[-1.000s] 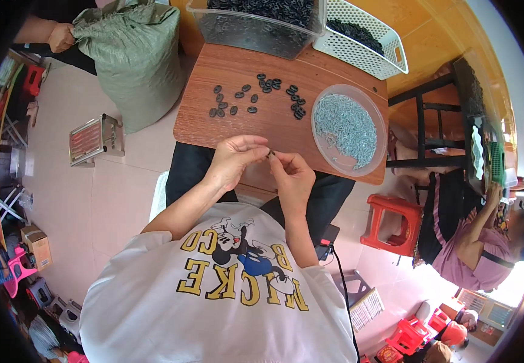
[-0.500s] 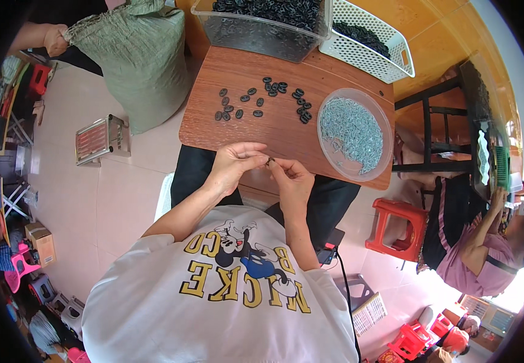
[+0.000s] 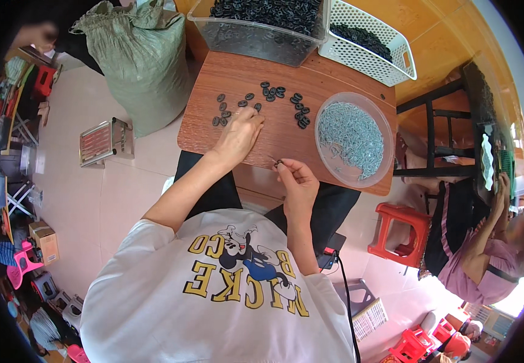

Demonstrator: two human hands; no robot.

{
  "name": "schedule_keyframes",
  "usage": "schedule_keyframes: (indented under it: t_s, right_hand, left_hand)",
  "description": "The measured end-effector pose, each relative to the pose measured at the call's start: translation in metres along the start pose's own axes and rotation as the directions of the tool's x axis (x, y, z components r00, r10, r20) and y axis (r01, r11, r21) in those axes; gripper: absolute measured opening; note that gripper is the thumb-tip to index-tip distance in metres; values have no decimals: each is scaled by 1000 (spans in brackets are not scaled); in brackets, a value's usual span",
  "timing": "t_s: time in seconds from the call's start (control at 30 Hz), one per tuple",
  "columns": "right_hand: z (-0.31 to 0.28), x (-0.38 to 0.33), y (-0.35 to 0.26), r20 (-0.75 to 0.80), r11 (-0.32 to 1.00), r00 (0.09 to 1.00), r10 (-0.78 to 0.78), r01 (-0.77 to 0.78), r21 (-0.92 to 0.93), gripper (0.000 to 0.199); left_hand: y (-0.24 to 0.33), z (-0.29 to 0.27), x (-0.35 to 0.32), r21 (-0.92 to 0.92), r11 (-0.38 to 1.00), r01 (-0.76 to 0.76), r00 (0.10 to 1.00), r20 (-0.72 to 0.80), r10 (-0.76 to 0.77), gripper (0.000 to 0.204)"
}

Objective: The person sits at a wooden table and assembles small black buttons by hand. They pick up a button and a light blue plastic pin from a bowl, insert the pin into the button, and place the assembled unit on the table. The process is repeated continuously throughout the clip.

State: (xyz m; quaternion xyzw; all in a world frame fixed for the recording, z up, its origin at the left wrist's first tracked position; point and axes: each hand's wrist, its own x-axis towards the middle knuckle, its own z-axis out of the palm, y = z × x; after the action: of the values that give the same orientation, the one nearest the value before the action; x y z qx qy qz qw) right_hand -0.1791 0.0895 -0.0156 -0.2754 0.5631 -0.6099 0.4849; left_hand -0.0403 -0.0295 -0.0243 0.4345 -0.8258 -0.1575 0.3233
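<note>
My left hand (image 3: pixel 241 134) reaches over the wooden board (image 3: pixel 213 145), its bent fingers down among small black oval pieces (image 3: pixel 224 106). Its fingertips are partly hidden, so whether a piece is between them does not show. Near the board's front edge, my right hand (image 3: pixel 299 181) pinches a small dark piece (image 3: pixel 278 163) between thumb and forefinger. More black ovals lie in loose clusters across the middle of the board. To the right of them stands a round clear tub (image 3: pixel 321 151) with many thin silvery metal bits, too small to name surely.
Behind the board are a clear bin (image 3: pixel 238 37) and a white perforated basket (image 3: pixel 359 68), both with black pieces. A full woven sack (image 3: pixel 141 72) stands left, beside a low metal-framed stool (image 3: pixel 101 142). On the right are a red stool (image 3: pixel 395 233) and a seated person (image 3: pixel 474 260).
My left hand has left my right hand and moved forward onto the black ovals. The right hand keeps its pinch near the board's edge. At far left, another person's hand has come off the sack.
</note>
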Motion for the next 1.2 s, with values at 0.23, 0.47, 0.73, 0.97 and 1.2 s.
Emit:
schedule_keyframes:
  t_s: [0.23,0.47,0.73,0.97,1.2]
  right_hand:
    - [2,13,-9,109,989,991,76,-89,117,13]
    - [19,28,-23,142,992,987,69,-83,91,11]
    - [25,28,-21,125,998,991,54,-57,21,10]
    - [24,27,-19,130,1000,991,28,-27,-11,9]
    - [23,23,-26,75,999,997,-17,15,32,8]
  left_hand:
    - [11,-9,-3,-476,816,327,945,172,-278,17]
    - [14,-21,-20,-820,-314,479,708,572,-414,21]
    - [16,-25,-26,-833,-325,448,704,553,-446,23]
    - [22,-24,-30,-834,-332,441,697,551,-459,18]
    - [28,-23,-30,-899,-203,388,785,437,-439,17]
